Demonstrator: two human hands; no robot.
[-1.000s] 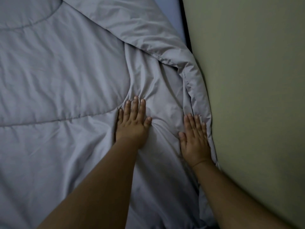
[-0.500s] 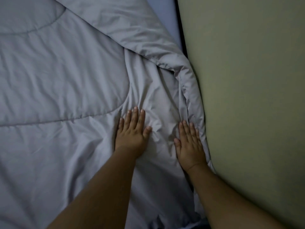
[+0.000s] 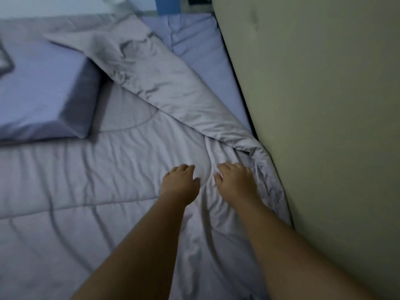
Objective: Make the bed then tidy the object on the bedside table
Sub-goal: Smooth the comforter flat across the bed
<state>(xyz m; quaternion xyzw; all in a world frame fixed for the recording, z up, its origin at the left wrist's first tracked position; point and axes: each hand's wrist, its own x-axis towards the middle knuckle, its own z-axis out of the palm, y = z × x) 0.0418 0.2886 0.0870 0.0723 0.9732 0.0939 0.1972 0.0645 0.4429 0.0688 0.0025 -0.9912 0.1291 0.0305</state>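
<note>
A grey quilted comforter [image 3: 104, 174] covers the bed, and its far right corner is folded back over itself [image 3: 164, 87]. Under the fold the lilac sheet [image 3: 205, 55] shows. A lilac pillow [image 3: 41, 94] lies on the comforter at the left. My left hand [image 3: 178, 184] rests palm down on wrinkled fabric, fingers curled slightly. My right hand [image 3: 234, 180] is beside it, fingers bent over a bunch of the comforter near the bed's right edge; whether they pinch the cloth I cannot tell.
A padded beige headboard [image 3: 324, 126] stands along the right side of the bed, with a dark gap between it and the mattress. A blue strip and a pale object show blurred at the top edge.
The view has lifted, bringing the pillow and the folded corner into sight. Both hands have come closer together, and their flat fingers have curled on the fabric.
</note>
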